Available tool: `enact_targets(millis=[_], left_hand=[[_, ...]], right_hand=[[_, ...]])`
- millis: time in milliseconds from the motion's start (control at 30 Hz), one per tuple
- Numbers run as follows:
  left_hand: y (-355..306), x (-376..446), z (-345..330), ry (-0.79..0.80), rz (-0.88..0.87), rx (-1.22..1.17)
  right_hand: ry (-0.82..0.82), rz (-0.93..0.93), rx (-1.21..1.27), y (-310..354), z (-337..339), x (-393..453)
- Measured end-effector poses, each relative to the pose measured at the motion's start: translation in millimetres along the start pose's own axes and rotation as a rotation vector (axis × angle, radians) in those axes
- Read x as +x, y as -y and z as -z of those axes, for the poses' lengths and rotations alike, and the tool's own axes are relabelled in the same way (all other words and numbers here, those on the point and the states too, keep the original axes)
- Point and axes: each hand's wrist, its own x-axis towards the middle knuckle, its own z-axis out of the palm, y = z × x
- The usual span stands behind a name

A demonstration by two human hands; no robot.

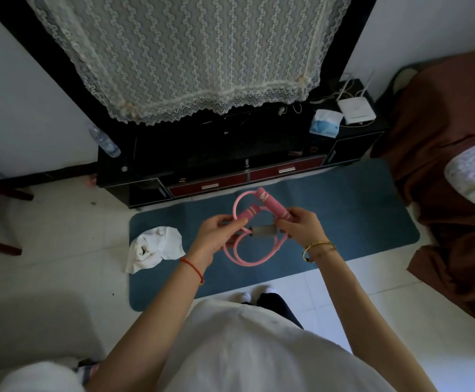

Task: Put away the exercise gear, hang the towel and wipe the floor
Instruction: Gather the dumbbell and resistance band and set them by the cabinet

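Observation:
I hold a pink resistance band [237, 257] with pink foam handles and a grey middle grip above a blue exercise mat [343, 222] on the tiled floor. My left hand [216, 236] grips one pink handle, and my right hand [298, 224] grips the other handle close to the grey grip. The band's loops hang below and curve up between my hands. A crumpled white towel [154, 247] lies at the mat's left edge, partly on the tiles.
A black TV stand [202, 154] with red drawers stands beyond the mat, with lace cloth [188, 52] hanging above it. On it are a water bottle [103, 140], a tissue pack [325, 123] and a router [356, 111]. A brown-covered sofa [442, 179] fills the right.

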Motion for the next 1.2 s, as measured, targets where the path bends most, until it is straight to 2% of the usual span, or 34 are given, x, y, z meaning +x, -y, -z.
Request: enact_targets(millis=[400, 633, 833, 1067, 1200], left_hand=[[25.6, -42.6, 4.2, -0.046, -0.054, -0.024], [48.2, -86.1, -14.8, -0.167, -0.032, -0.147], [79.7, -135.4, -23.9, -0.313, 0.01, -0.212], [123.0, -196.7, -12.1, -0.666, -0.013, -0.373], [151.1, -219.6, 11.3, -0.803, 0.049, -0.531]], right_hand=[[0.097, 0.081, -0.021, 6.6, -4.1, -38.1], [0.247, 0.157, -0.072, 5.5, 5.3, -56.9], [0.439, 0.228, -0.198, 1.7, -8.6, -71.7], [0.657, 0.318, -0.329, 12.0, -66.4, -102.2], [0.78, 0.34, -0.361, 20.5, -112.1, -126.5]])
